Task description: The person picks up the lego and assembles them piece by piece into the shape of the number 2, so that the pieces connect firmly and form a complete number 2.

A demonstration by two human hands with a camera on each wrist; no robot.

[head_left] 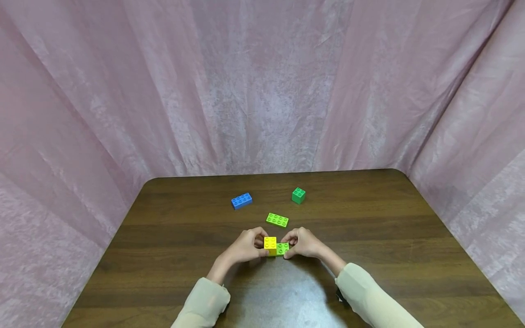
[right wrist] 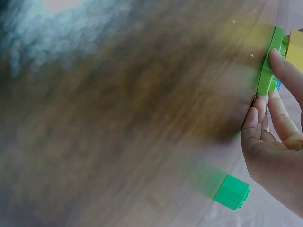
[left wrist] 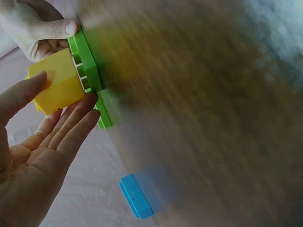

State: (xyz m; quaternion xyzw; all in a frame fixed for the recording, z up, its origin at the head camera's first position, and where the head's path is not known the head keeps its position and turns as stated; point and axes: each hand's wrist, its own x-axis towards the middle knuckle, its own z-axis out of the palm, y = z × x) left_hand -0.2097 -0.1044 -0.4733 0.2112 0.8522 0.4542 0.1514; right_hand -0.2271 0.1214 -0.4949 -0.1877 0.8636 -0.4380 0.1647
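Observation:
A yellow square toy brick (head_left: 270,243) (left wrist: 59,78) is over the left half of a lime green flat brick (head_left: 283,248) (right wrist: 266,68). In the left wrist view, studs show in a narrow gap between the two; whether they are joined I cannot tell. My left hand (head_left: 245,246) pinches the yellow brick between thumb and fingers, fingertips reaching down beside the lime brick. With thumb in front and fingers behind, my right hand (head_left: 304,243) holds the right end of the lime brick, which lies at the tabletop.
Beyond the hands lies another lime green flat brick (head_left: 277,220). Farther back are a blue oblong brick (head_left: 242,201) on the left and a dark green square brick (head_left: 298,196) on the right. Pink curtains (head_left: 262,91) surround the wooden table (head_left: 369,218).

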